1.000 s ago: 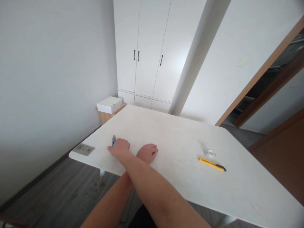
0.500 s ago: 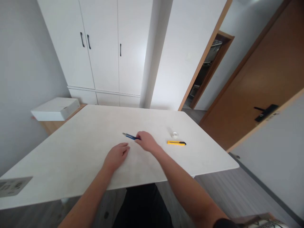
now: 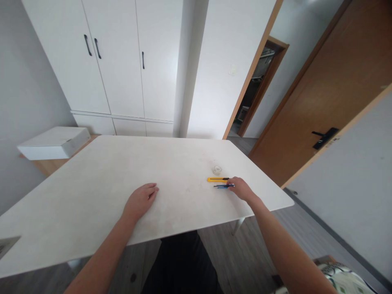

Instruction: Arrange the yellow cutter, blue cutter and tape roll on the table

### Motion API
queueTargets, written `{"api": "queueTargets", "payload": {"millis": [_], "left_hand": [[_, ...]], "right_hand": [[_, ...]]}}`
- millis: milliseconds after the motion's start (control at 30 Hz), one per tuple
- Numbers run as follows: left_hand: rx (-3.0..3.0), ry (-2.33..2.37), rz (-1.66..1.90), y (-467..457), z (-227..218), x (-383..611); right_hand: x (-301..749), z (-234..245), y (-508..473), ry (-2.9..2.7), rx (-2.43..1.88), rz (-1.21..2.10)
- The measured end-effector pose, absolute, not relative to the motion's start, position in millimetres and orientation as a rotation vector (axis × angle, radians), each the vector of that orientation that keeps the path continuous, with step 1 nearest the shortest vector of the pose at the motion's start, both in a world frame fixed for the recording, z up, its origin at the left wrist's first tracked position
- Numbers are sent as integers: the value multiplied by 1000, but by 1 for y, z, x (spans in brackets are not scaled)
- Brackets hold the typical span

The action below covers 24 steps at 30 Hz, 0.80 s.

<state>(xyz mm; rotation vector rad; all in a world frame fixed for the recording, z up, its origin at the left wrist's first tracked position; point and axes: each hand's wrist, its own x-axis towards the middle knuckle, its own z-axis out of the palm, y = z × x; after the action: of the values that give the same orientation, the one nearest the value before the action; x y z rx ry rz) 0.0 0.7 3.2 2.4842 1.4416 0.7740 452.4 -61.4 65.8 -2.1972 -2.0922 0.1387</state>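
Observation:
My right hand (image 3: 241, 188) pinches slim blue pens (image 3: 222, 186), low over the right part of the white table (image 3: 180, 157). They look like a pair, but are too small to count surely. Just beyond them lies a yellow utility knife (image 3: 216, 179) with a black end, close to my fingertips. Behind the knife sits a clear roll of tape (image 3: 217, 170). My left hand (image 3: 141, 201) rests on the tabletop left of centre, fingers lying loosely on the surface and holding nothing.
A white box (image 3: 52, 143) stands on a wooden surface beyond the table's left edge. A printed label (image 3: 7, 246) shows at the near left corner. White cabinets (image 3: 122, 61) line the back. A brown door (image 3: 306, 106) is at the right, and patterned fabric (image 3: 343, 277) lies lower right.
My right hand has carried the blue pens from the table's middle rightward, to the near side of the utility knife. My left hand stays on the table. The view has shifted somewhat.

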Motion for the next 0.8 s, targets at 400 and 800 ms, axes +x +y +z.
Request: {"api": "queueTargets", "payload": {"millis": [400,800], "left_hand": [[2464,1444,780,1,4,0],[2479,1452,765,2,1,-2]], "right_hand": [[379,75,-55,-2099,-2054,102],[234,28,-17,-2330,-1500,76]]}}
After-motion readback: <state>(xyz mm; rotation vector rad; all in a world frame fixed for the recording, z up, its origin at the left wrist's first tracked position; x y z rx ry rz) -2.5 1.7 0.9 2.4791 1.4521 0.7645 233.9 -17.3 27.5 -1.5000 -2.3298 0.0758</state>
